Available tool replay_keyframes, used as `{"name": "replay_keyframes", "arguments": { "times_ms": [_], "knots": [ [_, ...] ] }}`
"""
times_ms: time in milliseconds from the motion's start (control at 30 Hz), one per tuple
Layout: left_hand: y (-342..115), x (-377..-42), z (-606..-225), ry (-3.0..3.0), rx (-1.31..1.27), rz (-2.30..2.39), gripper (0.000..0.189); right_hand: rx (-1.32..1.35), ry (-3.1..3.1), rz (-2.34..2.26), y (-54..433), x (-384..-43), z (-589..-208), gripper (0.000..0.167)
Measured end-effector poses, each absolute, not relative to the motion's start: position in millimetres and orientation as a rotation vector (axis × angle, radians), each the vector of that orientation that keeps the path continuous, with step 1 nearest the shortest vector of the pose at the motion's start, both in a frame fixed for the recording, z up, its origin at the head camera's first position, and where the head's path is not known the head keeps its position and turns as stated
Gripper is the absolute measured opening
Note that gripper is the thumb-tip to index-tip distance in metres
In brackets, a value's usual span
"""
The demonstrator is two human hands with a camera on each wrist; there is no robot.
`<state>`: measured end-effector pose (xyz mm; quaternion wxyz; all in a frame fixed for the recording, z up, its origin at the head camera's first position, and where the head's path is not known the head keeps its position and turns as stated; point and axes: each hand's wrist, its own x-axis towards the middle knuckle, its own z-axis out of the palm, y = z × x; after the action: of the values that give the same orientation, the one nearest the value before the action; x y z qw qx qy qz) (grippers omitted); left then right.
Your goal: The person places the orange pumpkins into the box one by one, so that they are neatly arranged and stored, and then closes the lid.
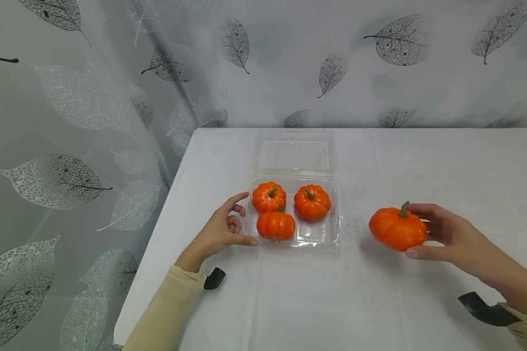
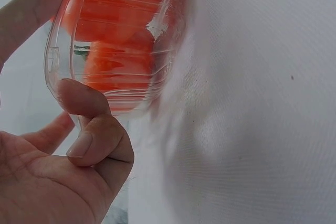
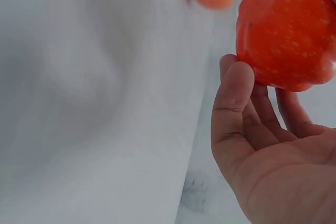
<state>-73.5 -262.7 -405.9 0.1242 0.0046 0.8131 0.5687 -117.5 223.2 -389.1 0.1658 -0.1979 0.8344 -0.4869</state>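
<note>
On the white table a clear plastic clamshell container lies with its lid folded back. Inside are three small orange pumpkins with green stems: one back left, one at the right, and one on its side in front. My left hand holds the container's left side, thumb by the front corner; in the left wrist view its curled fingers meet the clear wall. To the right of the container, my right hand grips another orange pumpkin between thumb and fingers, above the table.
The white table runs back to a pale curtain printed with leaves, which also hangs along the left side. A black strap shows at the left wrist and another at the right.
</note>
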Motion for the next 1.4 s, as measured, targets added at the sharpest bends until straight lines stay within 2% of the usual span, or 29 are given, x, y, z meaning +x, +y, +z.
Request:
{"name": "replay_keyframes", "arguments": {
  "times_ms": [167, 600, 800, 1033, 1400],
  "knots": [
    [-263, -73, -405, 2.365, 0.009, 1.664, 0.110, -0.640, 2.229, -1.451, 195, -117, -377, 0.069],
    [-263, -73, -407, 2.347, 0.021, 1.670, 0.108, -0.642, 2.175, -1.500, 137, -121, -363, 0.065],
    [-263, -74, -406, 2.351, 0.035, 1.662, 0.108, -0.714, 2.308, -1.443, 119, -122, -368, 0.061],
    [-263, -74, -406, 2.348, 0.037, 1.668, 0.108, -0.666, 2.445, -1.318, 107, -116, -375, 0.059],
    [-264, -73, -409, 2.347, 0.032, 1.678, 0.108, -0.792, 2.627, -1.133, 96, -114, -393, 0.065]
  ]
}}
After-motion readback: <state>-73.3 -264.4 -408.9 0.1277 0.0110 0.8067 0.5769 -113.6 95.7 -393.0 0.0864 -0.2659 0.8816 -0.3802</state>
